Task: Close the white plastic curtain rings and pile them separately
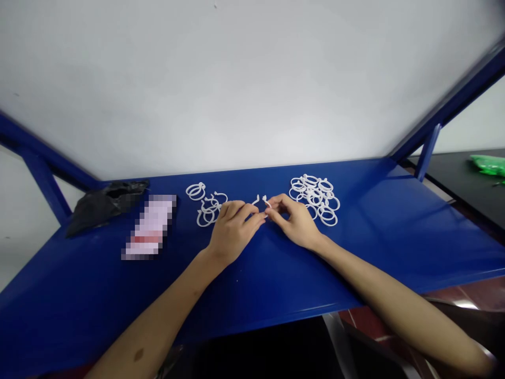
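Observation:
A white plastic curtain ring (267, 202) is between my two hands over the middle of the blue table. Its two ends stand apart and point away from me; my fingers hide the rest. My left hand (233, 229) has its fingers closed on the ring's left side. On the other side, the thumb and fingers of my right hand (294, 220) pinch it. Close to my left hand lies a small group of similar rings (205, 217), several of them open. A larger pile of rings (314, 197), mostly looking closed, lies beyond my right hand.
The blue metal table (276, 284) meets a pale wall (252, 95) at the back. A crumpled black plastic bag (104, 205) and a blurred-out pink and white packet (152, 226) lie at left. Blue slanted braces (428, 152) flank the table. A green package (489, 164) rests on a dark surface at far right.

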Tool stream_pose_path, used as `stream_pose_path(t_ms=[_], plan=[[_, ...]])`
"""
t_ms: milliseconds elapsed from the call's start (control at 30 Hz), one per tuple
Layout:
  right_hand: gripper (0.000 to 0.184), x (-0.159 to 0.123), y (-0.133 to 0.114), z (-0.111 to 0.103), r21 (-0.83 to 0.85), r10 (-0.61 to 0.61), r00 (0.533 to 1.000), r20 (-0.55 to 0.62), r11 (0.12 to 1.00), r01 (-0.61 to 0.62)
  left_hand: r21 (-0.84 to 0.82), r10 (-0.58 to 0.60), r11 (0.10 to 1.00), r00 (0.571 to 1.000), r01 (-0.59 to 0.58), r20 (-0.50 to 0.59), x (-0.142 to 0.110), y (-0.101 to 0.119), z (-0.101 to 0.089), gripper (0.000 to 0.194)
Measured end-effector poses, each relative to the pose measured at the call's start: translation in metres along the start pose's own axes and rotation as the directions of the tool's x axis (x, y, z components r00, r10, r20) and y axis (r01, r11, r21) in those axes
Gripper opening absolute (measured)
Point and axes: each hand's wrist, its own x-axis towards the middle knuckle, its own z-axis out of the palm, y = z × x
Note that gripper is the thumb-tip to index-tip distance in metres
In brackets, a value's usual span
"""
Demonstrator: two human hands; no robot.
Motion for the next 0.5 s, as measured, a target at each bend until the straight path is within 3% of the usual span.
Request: stream_pose_path(t_ms=[133, 233, 367, 500], plan=[[0.012, 0.0024, 0.0010, -0.0044, -0.085, -0.033, 0.996, -0.085, 0.996, 0.025, -0.121, -0.139, 0.984, 0.986, 0.128, -0.094, -0.0009, 0.0037, 0.0024, 0.012], [0.015, 0.0011, 0.0010, -0.0061, -0.187, -0.085, 0.992, -0.092, 0.980, 0.067, -0.221, -0.310, 0.936, 0.939, 0.275, -0.146, 0.0014, 0.0048, 0.0025, 0.017], [0.016, -0.0017, 0.0017, -0.0065, -0.227, -0.130, 0.990, -0.047, 0.967, 0.116, -0.384, -0.447, 0.826, 0.894, 0.412, -0.003, 0.0045, 0.0008, 0.0028, 0.011], [0.013, -0.0019, 0.0022, -0.0076, -0.237, -0.196, 0.981, 0.009, 0.952, 0.192, -0.487, -0.497, 0.730, 0.862, 0.480, 0.105, 0.0037, -0.0029, 0.0054, 0.011]])
